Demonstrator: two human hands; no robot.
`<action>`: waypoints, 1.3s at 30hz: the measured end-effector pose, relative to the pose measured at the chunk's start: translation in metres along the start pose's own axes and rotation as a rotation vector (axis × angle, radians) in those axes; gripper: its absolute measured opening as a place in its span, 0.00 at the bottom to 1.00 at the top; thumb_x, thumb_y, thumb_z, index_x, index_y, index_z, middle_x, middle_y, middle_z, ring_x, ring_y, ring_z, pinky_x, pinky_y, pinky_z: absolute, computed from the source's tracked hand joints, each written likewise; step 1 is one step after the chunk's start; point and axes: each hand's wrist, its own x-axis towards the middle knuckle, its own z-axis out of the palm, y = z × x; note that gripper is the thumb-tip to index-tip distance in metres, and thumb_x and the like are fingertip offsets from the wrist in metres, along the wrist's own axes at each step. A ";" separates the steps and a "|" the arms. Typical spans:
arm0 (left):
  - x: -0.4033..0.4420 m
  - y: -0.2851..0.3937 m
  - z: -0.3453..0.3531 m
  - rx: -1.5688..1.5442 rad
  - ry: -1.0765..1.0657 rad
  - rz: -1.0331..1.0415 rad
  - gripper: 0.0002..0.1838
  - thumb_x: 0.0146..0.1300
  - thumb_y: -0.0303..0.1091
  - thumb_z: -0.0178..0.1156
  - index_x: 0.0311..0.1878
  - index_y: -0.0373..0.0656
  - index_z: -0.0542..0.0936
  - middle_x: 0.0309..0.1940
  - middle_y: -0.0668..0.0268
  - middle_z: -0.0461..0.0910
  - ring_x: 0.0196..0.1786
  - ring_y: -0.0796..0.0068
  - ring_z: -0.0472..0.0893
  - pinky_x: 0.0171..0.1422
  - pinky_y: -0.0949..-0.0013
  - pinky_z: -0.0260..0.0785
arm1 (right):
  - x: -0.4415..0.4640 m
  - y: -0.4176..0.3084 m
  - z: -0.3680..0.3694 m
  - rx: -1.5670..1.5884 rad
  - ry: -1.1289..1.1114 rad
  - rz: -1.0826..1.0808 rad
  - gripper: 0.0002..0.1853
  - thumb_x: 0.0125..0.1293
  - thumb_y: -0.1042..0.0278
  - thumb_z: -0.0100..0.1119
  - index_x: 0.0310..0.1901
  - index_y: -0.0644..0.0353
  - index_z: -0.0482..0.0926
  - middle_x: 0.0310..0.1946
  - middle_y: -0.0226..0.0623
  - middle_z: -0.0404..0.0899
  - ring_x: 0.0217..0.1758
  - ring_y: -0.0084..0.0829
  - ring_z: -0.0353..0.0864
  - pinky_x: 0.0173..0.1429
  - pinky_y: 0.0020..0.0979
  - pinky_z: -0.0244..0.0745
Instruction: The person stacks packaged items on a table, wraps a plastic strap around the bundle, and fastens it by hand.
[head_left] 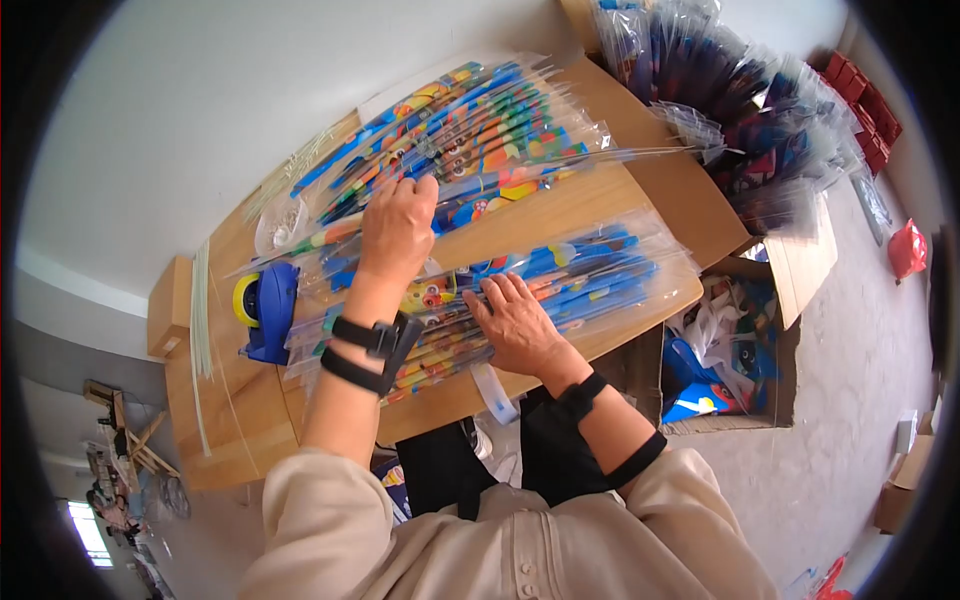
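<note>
Pinches a long clear-sleeved packet (480, 184) in the left hand (398, 225), along the near edge of the upper pile (450, 140); rests the right hand (517, 325), fingers slightly spread, on the lower pile (610, 275). Could drag neighbours along through clinging sleeves, or skid the lower pile off the wooden table (225, 420) by pressing unevenly on slick plastic.

Soft, bright light fills the scene, with a small window (90, 533) burnt out white at eight o'clock and plastic sleeves (530, 122) glinting at one. Fisheye distortion bends the edges into black corners; bagged bundles (752, 115) at two look smeared.
</note>
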 end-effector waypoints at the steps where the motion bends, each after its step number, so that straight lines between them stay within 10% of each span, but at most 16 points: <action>1: -0.007 0.007 -0.010 -0.010 -0.060 -0.046 0.06 0.56 0.25 0.54 0.38 0.43 0.75 0.29 0.57 0.78 0.37 0.53 0.80 0.42 0.52 0.72 | -0.001 0.000 0.001 0.003 0.006 0.001 0.38 0.43 0.67 0.66 0.61 0.67 0.71 0.56 0.54 0.69 0.65 0.52 0.66 0.75 0.49 0.55; 9: -0.107 0.031 0.052 -0.127 -0.158 -0.113 0.18 0.60 0.28 0.56 0.55 0.41 0.76 0.43 0.57 0.79 0.52 0.57 0.78 0.54 0.58 0.71 | -0.009 -0.002 -0.003 0.025 -0.001 -0.007 0.45 0.39 0.64 0.71 0.64 0.65 0.66 0.58 0.52 0.69 0.65 0.52 0.66 0.73 0.49 0.57; 16: -0.113 0.046 0.051 -0.149 -0.124 -0.193 0.13 0.64 0.33 0.56 0.49 0.39 0.78 0.43 0.58 0.80 0.49 0.58 0.78 0.53 0.57 0.70 | 0.001 -0.002 -0.002 0.058 0.049 -0.025 0.48 0.37 0.66 0.70 0.66 0.64 0.63 0.58 0.49 0.68 0.63 0.50 0.68 0.69 0.48 0.61; 21: -0.109 0.046 0.043 -0.289 -0.255 -0.249 0.15 0.62 0.32 0.59 0.49 0.34 0.79 0.42 0.54 0.80 0.48 0.54 0.78 0.52 0.56 0.71 | 0.012 -0.006 -0.007 0.038 0.046 0.047 0.46 0.44 0.68 0.67 0.70 0.62 0.60 0.69 0.49 0.61 0.77 0.47 0.55 0.79 0.57 0.35; 26: -0.085 0.020 0.040 -0.505 -0.529 -0.405 0.17 0.60 0.39 0.63 0.40 0.30 0.80 0.39 0.48 0.82 0.48 0.48 0.79 0.50 0.53 0.72 | 0.030 0.002 -0.015 0.038 -0.155 0.065 0.51 0.34 0.58 0.77 0.65 0.62 0.65 0.61 0.43 0.70 0.70 0.45 0.65 0.77 0.58 0.42; 30: -0.104 0.023 0.060 -0.357 -0.280 -0.420 0.22 0.64 0.45 0.62 0.40 0.28 0.82 0.42 0.41 0.79 0.48 0.43 0.79 0.52 0.52 0.73 | 0.038 0.005 -0.012 -0.013 -0.172 0.031 0.49 0.29 0.55 0.80 0.59 0.62 0.70 0.57 0.42 0.72 0.65 0.44 0.68 0.76 0.56 0.48; 35: -0.087 0.014 0.041 -0.527 -0.651 -0.428 0.24 0.64 0.47 0.61 0.37 0.28 0.82 0.36 0.41 0.80 0.41 0.43 0.81 0.49 0.52 0.74 | 0.036 0.009 -0.010 0.059 -0.106 -0.062 0.41 0.35 0.60 0.75 0.56 0.63 0.72 0.50 0.44 0.77 0.58 0.45 0.74 0.67 0.45 0.63; 39: -0.068 -0.034 0.055 -0.492 -0.420 -0.459 0.16 0.59 0.42 0.64 0.33 0.34 0.82 0.36 0.46 0.82 0.41 0.46 0.82 0.48 0.51 0.74 | 0.029 0.009 -0.003 0.051 -0.085 -0.038 0.35 0.39 0.64 0.68 0.55 0.63 0.73 0.51 0.45 0.76 0.58 0.45 0.74 0.67 0.46 0.64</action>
